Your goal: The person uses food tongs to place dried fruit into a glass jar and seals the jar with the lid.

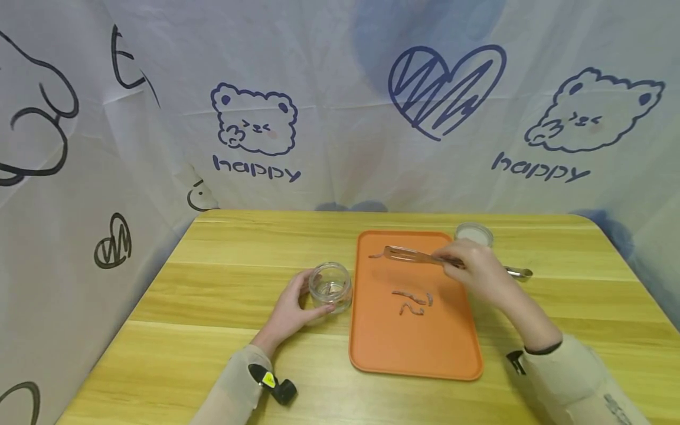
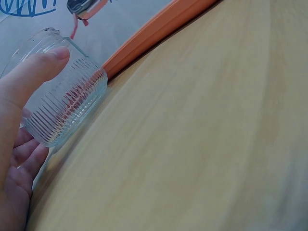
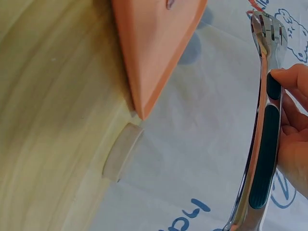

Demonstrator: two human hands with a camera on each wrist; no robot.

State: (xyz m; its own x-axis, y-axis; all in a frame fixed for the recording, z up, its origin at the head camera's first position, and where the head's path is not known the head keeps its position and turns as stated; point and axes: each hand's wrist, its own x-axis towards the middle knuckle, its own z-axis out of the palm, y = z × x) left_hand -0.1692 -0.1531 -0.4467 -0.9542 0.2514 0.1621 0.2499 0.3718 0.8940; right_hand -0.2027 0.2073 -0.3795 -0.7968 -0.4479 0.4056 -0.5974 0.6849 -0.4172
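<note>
My left hand (image 1: 292, 307) holds a clear ribbed glass jar (image 2: 72, 96) beside the tray's left edge, its thumb on the near side and fingers round the far side. The jar's mouth is open, and something small and dark shows inside. My right hand (image 1: 475, 268) grips metal tongs (image 3: 264, 159) with dark green grip pads, above the orange tray (image 1: 414, 348). From their slotted tips hangs a thin reddish worm-like strand (image 2: 74, 26), pointing toward the jar side. Several similar brownish worm-like strands (image 1: 409, 296) lie curled on the middle of the tray.
A round clear lid (image 1: 474, 234) lies on the wooden table (image 1: 239, 236) by the tray's far right corner. White cloth (image 1: 340, 136) with drawn bears and a heart hangs behind the table and along its sides.
</note>
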